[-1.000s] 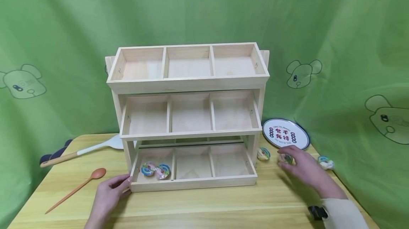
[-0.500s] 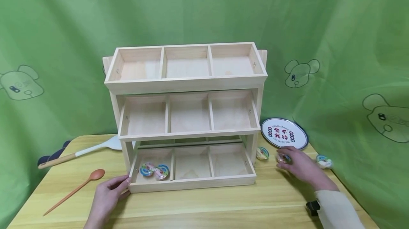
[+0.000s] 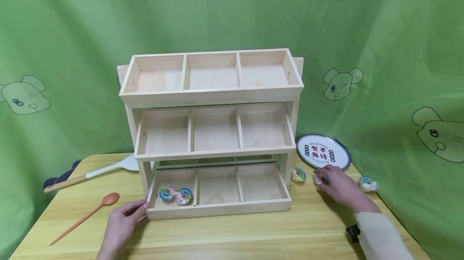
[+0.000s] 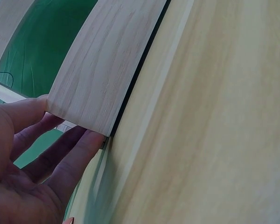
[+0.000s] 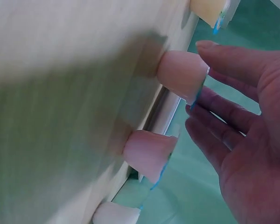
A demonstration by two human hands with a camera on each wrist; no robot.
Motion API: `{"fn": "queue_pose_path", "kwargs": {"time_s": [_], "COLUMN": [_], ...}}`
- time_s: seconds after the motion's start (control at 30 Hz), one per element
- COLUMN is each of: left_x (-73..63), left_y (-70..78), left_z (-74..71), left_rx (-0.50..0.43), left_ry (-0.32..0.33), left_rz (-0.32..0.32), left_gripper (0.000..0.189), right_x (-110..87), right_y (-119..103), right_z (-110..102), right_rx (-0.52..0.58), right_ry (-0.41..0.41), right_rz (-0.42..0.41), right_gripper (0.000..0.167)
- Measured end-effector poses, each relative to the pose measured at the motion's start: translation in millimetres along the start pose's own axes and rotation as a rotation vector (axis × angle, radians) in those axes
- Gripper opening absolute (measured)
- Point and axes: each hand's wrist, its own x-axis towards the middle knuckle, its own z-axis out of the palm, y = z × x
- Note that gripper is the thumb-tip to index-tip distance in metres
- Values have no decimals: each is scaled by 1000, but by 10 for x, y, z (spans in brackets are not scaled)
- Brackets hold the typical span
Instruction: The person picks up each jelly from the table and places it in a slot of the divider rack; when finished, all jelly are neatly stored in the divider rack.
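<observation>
Jelly cup within your right hand's pinch

Your right hand has its thumb and fingers curled round the cup near its rim, probably because the flare suits a pinch; the base appears to touch the table. At its twelve o'clock is the printed plate; at three, near, a second jelly cup. At nine o'clock, your left hand grips the left front corner of the bottom tray, likely to steady the wooden rack. That tray's left compartment holds two jelly cups, presumably so its walls contain them. At the rack's eight o'clock lies an orange spoon.
</observation>
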Motion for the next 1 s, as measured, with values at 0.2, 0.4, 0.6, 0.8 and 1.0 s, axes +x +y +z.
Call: {"fn": "queue_pose_path", "kwargs": {"time_s": [0.2, 0.4, 0.6, 0.8, 1.0], "left_x": [-2, -4, 0, 3, 5], "left_y": [3, 2, 6, 3, -3], "left_z": [-1, -5, -1, -1, -4], "left_rx": [-9, -9, -5, -10, -6], "left_ry": [-3, -2, 3, 4, 4], "left_rz": [-7, -2, -9, -11, -9], "left_gripper": [33, 33, 33, 33, 33], "right_x": [-16, -46, -88, -126, -182], "right_y": [-45, -145, -258, -345, -459], "right_z": [-60, -152, -238, -311, -376], "right_rx": [-5, 2, 11, 5, 5], "right_ry": [-3, 10, 1, 0, -17], "right_rz": [-15, -29, -30, -61, -72], "right_gripper": [39, 40, 41, 38, 38]}}
